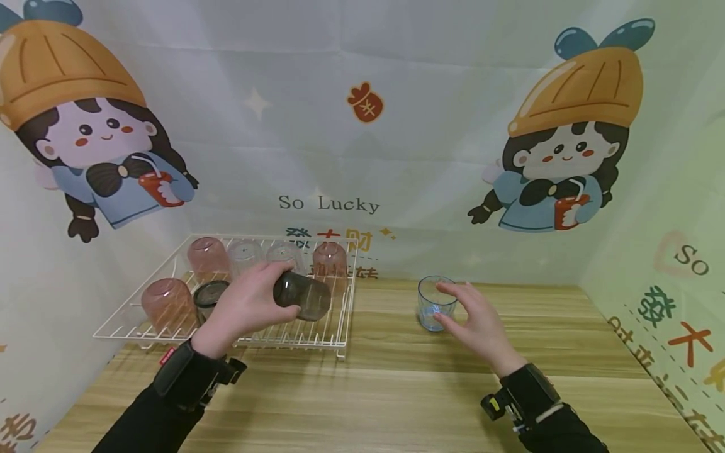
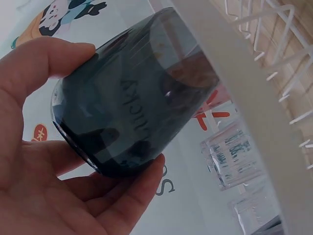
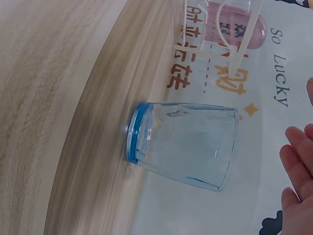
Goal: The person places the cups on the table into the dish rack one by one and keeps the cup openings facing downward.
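My left hand grips a dark grey glass above the white wire rack. The glass lies tilted on its side, mouth toward the right in the head view; in the left wrist view, thumb and fingers span its base end. On the wooden table to the right, a clear blue-tinted glass stands upright on its thick blue base. Beside it is my right hand, thumb and fingers spread apart. The right wrist view shows a gap between the fingers and this glass.
The white wire rack stands at the left of the table. Upside down on it are pink glasses, two clear glasses at the back and another dark glass, partly behind my left hand. A printed cloth hangs behind the table.
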The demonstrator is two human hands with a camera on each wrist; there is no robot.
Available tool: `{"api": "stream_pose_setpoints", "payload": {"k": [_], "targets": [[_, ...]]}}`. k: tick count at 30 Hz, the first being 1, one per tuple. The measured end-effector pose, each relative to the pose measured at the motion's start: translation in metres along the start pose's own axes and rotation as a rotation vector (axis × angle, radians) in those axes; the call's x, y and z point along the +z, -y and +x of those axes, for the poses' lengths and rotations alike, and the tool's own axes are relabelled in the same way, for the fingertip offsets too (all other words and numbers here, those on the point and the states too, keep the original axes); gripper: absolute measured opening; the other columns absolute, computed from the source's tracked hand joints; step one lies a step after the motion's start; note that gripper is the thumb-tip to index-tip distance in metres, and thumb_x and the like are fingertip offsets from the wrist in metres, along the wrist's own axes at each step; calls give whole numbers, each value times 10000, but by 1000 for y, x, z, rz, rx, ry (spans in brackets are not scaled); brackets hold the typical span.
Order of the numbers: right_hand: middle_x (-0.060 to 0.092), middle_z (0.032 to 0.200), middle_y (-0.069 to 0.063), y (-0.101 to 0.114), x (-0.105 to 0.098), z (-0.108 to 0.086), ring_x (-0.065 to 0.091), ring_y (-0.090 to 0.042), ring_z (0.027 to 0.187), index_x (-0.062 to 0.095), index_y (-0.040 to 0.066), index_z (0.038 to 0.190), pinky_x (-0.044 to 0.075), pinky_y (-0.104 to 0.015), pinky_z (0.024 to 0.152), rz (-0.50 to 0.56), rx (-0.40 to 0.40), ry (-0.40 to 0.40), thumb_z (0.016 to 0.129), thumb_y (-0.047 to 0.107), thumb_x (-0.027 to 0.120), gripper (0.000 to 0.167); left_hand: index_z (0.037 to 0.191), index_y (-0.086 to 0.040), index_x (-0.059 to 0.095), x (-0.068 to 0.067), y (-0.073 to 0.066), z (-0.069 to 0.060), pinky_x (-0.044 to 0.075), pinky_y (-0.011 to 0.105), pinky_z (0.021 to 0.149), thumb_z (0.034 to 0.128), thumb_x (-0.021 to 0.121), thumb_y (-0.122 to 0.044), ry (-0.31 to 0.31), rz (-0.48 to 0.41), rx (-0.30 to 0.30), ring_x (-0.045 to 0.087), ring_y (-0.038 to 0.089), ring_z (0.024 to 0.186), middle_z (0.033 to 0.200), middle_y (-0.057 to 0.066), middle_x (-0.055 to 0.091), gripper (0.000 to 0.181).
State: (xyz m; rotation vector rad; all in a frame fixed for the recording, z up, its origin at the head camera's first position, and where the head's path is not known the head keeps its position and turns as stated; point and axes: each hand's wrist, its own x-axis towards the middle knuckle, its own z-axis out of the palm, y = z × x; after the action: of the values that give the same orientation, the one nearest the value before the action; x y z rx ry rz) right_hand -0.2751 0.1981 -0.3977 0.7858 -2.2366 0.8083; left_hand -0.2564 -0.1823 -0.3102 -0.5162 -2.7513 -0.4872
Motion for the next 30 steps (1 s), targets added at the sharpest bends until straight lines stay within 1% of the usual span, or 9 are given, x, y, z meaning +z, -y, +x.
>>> {"api": "stream_pose_setpoints", "payload": {"k": [2, 5, 11, 15, 19, 25, 30], "targets": [[644, 1178, -165, 0, 0, 0, 598, -314, 1095, 594, -27, 1199, 305, -447, 1113, -8, 0, 8, 737, 83, 789, 513, 1308, -63, 523, 0, 1, 1, 523, 360, 649, 699, 748, -328, 7, 4, -5, 578, 270, 912, 1124, 162, 602, 701], [649, 1168, -163, -1, 0, 1, 603, -313, 1089, 596, -29, 1196, 313, -475, 1099, -24, 4, 23, 737, 94, 791, 514, 1316, -63, 522, 0, 2, 2, 522, 354, 644, 689, 752, -326, 23, 12, -14, 582, 271, 919, 1145, 163, 605, 718], [648, 1171, -160, -3, 0, 2, 599, -311, 1098, 595, -22, 1201, 309, -461, 1106, -47, 7, 45, 746, 121, 788, 515, 1327, -55, 513, -3, 6, 4, 490, 291, 598, 671, 757, -319, 66, 36, -31, 578, 232, 859, 1099, 144, 619, 748], [643, 1181, -162, -4, 0, 3, 590, -312, 1113, 592, -22, 1204, 312, -463, 1102, -62, 11, 68, 754, 143, 783, 516, 1320, -52, 514, -5, 7, 4, 474, 282, 584, 663, 756, -294, 92, 50, -34, 567, 218, 827, 1066, 132, 617, 741], [630, 1208, -161, -6, 0, 4, 573, -317, 1140, 585, -21, 1217, 306, -461, 1111, -77, 32, 106, 768, 149, 774, 516, 1318, -51, 510, -7, 9, 4, 464, 276, 567, 657, 752, -263, 124, 41, -39, 561, 213, 802, 1043, 126, 612, 735], [618, 1232, -158, -7, 1, 6, 555, -323, 1167, 579, -11, 1236, 311, -465, 1114, -92, 54, 145, 780, 155, 768, 520, 1265, -60, 542, -8, 14, 5, 441, 270, 533, 645, 751, -244, 148, 33, -44, 538, 209, 769, 986, 97, 611, 679], [610, 1246, -157, -7, 1, 7, 539, -328, 1187, 572, 8, 1252, 317, -474, 1113, -111, 69, 169, 793, 179, 759, 524, 1167, -76, 581, -7, 18, 6, 411, 267, 513, 636, 750, -241, 165, 58, -48, 521, 199, 726, 909, 65, 603, 581]]}}
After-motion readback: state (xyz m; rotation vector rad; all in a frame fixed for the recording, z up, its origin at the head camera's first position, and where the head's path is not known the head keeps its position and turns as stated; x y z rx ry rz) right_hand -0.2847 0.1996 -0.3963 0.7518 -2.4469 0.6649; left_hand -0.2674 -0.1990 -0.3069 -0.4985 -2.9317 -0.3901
